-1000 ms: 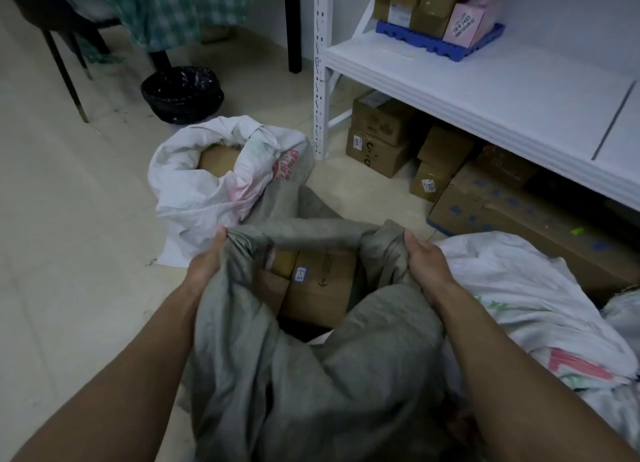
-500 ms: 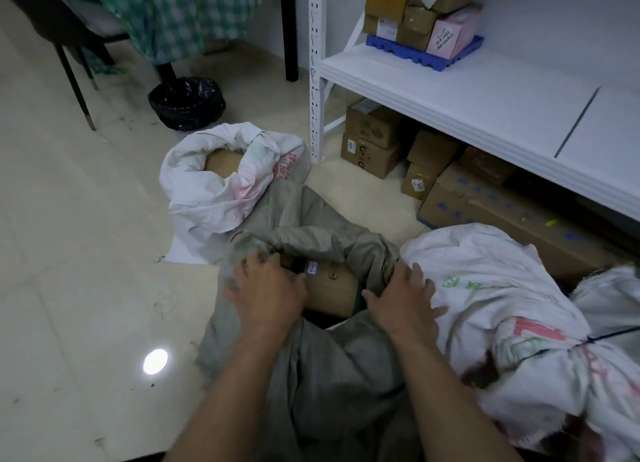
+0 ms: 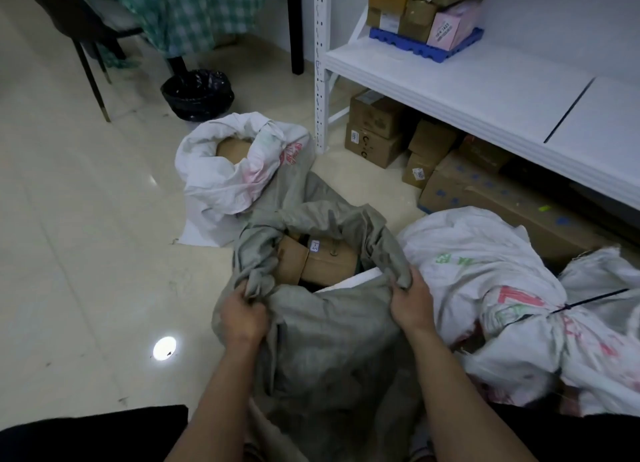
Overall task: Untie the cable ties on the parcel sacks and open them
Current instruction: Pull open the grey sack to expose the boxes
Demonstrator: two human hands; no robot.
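A grey parcel sack [image 3: 329, 343] lies on the floor in front of me with its mouth open. Cardboard boxes [image 3: 322, 260] show inside it. My left hand [image 3: 242, 317] grips a bunched fold of the sack's rim on the left. On the right side of the rim, my right hand [image 3: 412, 305] grips the grey cloth. A white sack [image 3: 235, 170] behind it stands open with a box inside. To the right lies another white sack [image 3: 485, 281], its neck bound by a black cable tie [image 3: 571, 305].
A white metal shelf [image 3: 467, 87] runs along the right, with cardboard boxes [image 3: 377, 129] stacked beneath and more on a blue pallet [image 3: 422, 47] above. A black bin [image 3: 197, 94] and chair legs [image 3: 93, 80] stand at the back left. Pale tiled floor [image 3: 86, 253] lies to the left.
Both hands have slid back along the grey sack's rim toward me and now grip bunched cloth. The mouth gapes wider and the boxes show more. The view has tilted down.
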